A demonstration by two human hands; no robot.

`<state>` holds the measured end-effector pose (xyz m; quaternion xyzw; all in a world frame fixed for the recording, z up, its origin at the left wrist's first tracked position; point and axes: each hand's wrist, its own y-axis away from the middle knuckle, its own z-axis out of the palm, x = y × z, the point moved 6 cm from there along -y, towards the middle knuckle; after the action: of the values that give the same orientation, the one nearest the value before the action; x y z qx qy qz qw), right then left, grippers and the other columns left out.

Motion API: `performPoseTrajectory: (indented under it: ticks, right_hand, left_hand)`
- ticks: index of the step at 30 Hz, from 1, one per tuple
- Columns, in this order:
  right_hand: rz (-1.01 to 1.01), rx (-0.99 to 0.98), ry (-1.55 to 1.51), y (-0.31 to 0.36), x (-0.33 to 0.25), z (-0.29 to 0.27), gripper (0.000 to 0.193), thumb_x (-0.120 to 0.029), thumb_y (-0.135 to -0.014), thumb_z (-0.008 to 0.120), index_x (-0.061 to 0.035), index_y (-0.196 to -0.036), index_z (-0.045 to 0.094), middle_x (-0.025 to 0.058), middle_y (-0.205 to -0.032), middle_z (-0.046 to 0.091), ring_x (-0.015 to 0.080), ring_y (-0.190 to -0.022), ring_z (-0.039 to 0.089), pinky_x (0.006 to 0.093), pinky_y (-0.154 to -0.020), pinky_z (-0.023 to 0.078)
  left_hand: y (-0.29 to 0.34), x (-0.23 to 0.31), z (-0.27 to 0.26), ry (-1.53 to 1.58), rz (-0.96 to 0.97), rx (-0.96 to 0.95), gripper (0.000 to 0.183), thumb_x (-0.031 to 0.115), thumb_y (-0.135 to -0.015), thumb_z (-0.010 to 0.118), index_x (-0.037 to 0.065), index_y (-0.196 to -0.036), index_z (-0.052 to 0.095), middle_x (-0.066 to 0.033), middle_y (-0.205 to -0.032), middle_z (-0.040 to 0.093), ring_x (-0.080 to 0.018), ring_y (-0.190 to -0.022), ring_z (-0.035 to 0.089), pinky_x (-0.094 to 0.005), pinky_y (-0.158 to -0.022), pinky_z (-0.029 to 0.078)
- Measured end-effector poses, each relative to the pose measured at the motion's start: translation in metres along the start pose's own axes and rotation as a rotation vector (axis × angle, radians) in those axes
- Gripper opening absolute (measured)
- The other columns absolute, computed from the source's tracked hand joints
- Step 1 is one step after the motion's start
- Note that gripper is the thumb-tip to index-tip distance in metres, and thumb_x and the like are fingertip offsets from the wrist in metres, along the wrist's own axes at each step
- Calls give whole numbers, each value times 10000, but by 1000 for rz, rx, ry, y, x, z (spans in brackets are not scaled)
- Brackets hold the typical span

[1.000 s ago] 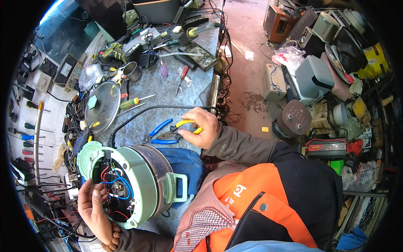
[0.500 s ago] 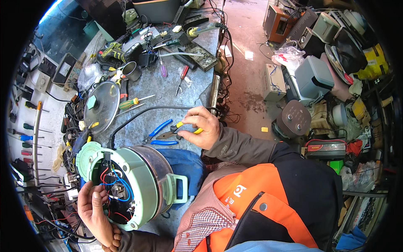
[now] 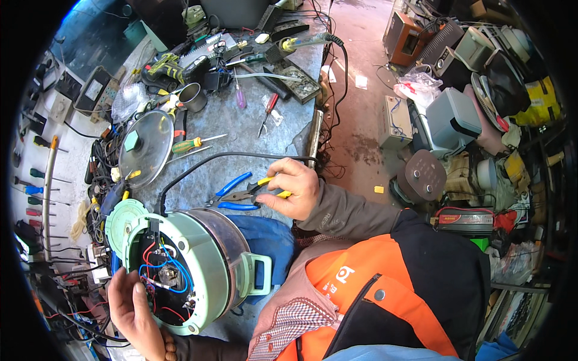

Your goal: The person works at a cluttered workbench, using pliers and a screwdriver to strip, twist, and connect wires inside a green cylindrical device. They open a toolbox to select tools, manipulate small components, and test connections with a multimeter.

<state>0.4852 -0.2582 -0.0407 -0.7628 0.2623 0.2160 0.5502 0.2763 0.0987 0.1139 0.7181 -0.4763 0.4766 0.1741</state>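
Observation:
A pale green electric pot [image 3: 208,265] lies on its side on the bench. Its open base faces left, showing red and blue wires [image 3: 174,260] inside. My left hand [image 3: 135,319] is beside the lower left rim of that base, with fingers loosely bent, thumb apart and nothing seen in them. My right hand [image 3: 298,189] grips the yellow-handled pliers [image 3: 244,195] by the handles, one handle showing above the fingers. Their jaws overlap blue-handled pliers [image 3: 235,206] on the bench; whether they touch cannot be told. A round green cover [image 3: 124,225] stands off the base.
A black power cord [image 3: 205,162] arcs from the pot across the bench. Behind it lie a glass lid [image 3: 147,147], a green-orange screwdriver [image 3: 188,144], a red screwdriver [image 3: 268,111] and a cordless drill [image 3: 165,69]. Blue cloth [image 3: 265,240] lies behind the pot. Appliances crowd the floor at right.
My left hand has drawn slightly down and away from the wires. My right hand stays near the blue-handled pliers, and more of the upper yellow handle shows.

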Motion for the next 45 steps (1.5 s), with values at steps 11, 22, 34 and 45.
performPoseTrajectory:
  ticks: [11, 22, 34, 45]
  right_hand:
    - [53, -217, 191, -13, -10, 12, 263, -255, -747, 911, -109, -864, 727, 78, -1134, 695, 280, -971, 698, 392, -764, 594]
    - [31, -79, 169, -6, -3, 3, 220, -197, -757, 894, -99, -871, 733, 70, -1171, 718, 279, -1046, 680, 389, -818, 588]
    - [-8, 35, 195, -1, -10, 4, 183, -131, -759, 866, -89, -889, 744, 87, -1151, 733, 315, -1084, 664, 420, -913, 567]
    - [-30, 91, 262, 4, 2, 12, 88, -125, -761, 820, -137, -829, 765, 51, -1080, 770, 294, -1058, 690, 417, -919, 580]
  left_hand:
    - [64, -30, -52, -317, -54, -423, 715, 80, -935, 850, -41, -1555, 515, -201, -1451, 640, -300, -1279, 654, -405, -1090, 541]
    - [59, 26, 5, -590, 359, -559, 422, 123, -769, 887, 9, -1137, 714, -201, -1139, 682, -370, -1032, 656, -470, -944, 512]
    - [57, 40, 38, -504, 289, -190, 446, 62, -550, 961, 18, -872, 656, -110, -897, 644, -342, -916, 607, -433, -880, 471]
    - [56, 19, 14, 52, 326, 88, 63, 25, -1035, 730, -35, -1022, 718, -41, -1046, 700, -133, -969, 612, -284, -926, 493]
